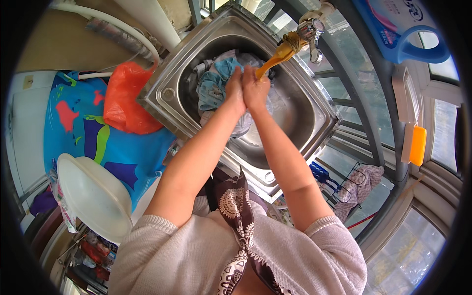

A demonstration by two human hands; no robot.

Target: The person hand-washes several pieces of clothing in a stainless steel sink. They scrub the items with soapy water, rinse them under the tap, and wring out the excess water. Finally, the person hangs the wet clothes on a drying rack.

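My left hand (pixel 234 89) and my right hand (pixel 257 89) are pressed together over a stainless steel sink (pixel 291 118). Whether anything is between the palms is hidden. A yellow sleeve (pixel 278 56) tied to the metal tap (pixel 309 31) hangs down to my right hand and touches its fingers. Beside my left hand lies a crumpled light blue cloth (pixel 212 90). It rests on a heap of wet grey laundry (pixel 241 127), which fills the left part of the basin below both hands.
Left of the sink, a red plastic bag (pixel 129 99) sits on a blue patterned cover (pixel 73 114), near a tilted white basin (pixel 92 195). On the right are a blue detergent bottle (pixel 398 37), an orange soap bar (pixel 418 146) and a wire rack (pixel 350 184) with a cloth (pixel 363 184).
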